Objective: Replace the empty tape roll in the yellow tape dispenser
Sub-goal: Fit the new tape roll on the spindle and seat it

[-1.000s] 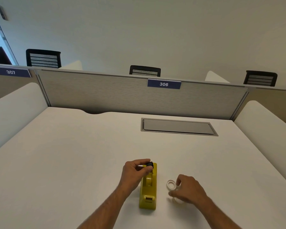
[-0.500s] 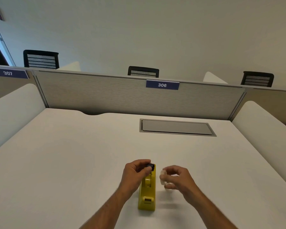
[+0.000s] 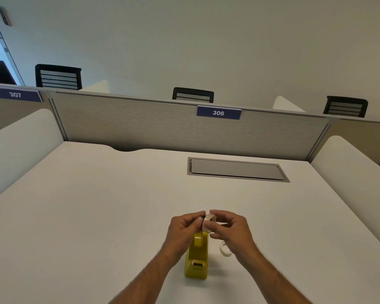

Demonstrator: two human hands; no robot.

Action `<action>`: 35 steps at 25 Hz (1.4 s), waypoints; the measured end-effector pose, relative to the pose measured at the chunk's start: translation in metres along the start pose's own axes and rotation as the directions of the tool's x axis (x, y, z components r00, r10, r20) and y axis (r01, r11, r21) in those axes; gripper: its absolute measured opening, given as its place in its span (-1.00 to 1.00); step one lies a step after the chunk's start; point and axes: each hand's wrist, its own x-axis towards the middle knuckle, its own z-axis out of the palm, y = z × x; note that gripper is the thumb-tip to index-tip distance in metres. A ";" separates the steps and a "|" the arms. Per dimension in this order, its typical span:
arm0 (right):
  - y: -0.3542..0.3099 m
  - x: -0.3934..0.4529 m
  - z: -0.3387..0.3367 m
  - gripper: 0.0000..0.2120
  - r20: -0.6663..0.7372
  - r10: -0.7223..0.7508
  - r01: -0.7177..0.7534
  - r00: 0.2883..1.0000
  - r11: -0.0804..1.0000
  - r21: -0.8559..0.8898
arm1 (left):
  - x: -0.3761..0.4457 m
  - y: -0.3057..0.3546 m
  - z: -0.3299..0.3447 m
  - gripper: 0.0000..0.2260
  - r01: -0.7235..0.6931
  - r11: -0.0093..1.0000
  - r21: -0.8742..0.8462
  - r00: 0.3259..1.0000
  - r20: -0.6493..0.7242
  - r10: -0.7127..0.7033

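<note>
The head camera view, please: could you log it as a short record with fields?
Surface: white desk
Dispenser: yellow plastic tape dispenser, standing on the desk below both hands
Left hand: pinching a small black hub
Right hand: holding a whitish tape roll against the hub
Spare ring: pale ring lying on the desk, right of the dispenser
Backdrop: grey partition, sign 306

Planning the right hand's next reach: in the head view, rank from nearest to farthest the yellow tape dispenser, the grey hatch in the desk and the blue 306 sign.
1. Yellow tape dispenser, just left, below.
2. Grey hatch, mid-desk.
3. Blue 306 sign, on the partition.
</note>
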 end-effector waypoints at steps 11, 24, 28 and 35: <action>0.009 0.004 -0.004 -0.80 -0.002 -0.044 0.044 0.999 0.999 0.007 | -0.009 0.007 -0.001 -0.70 -0.066 0.997 -0.047 0.987 0.142 0.073; 0.016 0.005 -0.005 -0.79 0.046 0.020 -0.027 0.999 0.986 0.162 | 0.000 0.003 0.004 -0.78 -0.018 0.997 0.077 0.999 0.046 0.015; 0.015 0.005 -0.003 -0.80 0.049 0.008 -0.016 0.999 0.986 0.165 | -0.001 0.007 0.005 -0.82 -0.009 0.998 0.065 0.998 0.059 0.005; 0.013 0.002 0.002 -0.80 0.029 0.011 -0.016 1.000 0.982 0.187 | -0.001 0.007 0.007 -0.77 -0.005 0.995 0.105 0.993 0.119 -0.007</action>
